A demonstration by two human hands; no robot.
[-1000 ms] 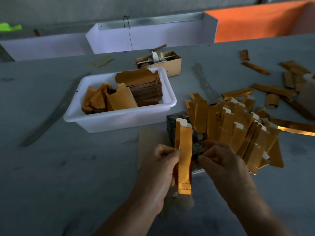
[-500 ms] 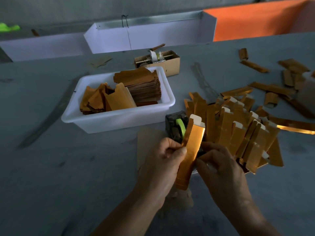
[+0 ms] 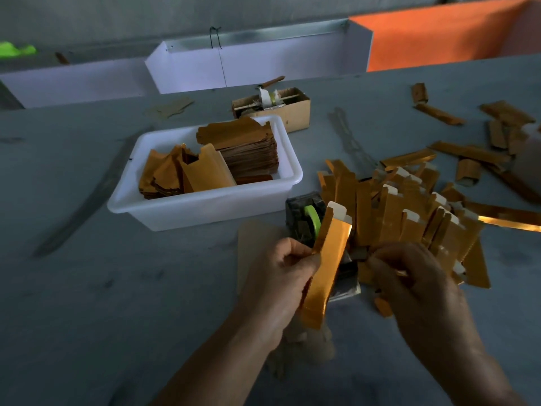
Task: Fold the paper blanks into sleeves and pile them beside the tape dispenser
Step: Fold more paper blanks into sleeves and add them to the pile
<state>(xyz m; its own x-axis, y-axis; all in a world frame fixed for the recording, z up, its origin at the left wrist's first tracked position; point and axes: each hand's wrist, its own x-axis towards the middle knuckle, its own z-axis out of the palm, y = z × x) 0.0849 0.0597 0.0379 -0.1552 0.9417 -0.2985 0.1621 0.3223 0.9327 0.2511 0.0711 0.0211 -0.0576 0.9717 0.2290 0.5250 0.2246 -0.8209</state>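
My left hand (image 3: 278, 276) pinches a folded gold paper sleeve (image 3: 329, 265), held tilted with its white tab end up. The sleeve is just in front of the dark tape dispenser (image 3: 304, 227), which has a green roll. My right hand (image 3: 418, 288) is to the right of the sleeve and apart from it, with curled fingers over the near edge of the pile of folded sleeves (image 3: 409, 218). A small gold glint shows at its fingertips; whether it holds anything is unclear. Flat gold blanks (image 3: 243, 142) are stacked in the white tub (image 3: 205, 209).
A cardboard box (image 3: 292, 109) with tools stands behind the tub. Loose gold strips and pieces (image 3: 468, 153) lie scattered at the right. A flat brown card (image 3: 257, 241) lies under my left hand. White and orange bins line the table's far edge.
My right hand has let go of the sleeve and moved right toward the pile. My left hand has tilted the sleeve to the right, uncovering the green tape roll.
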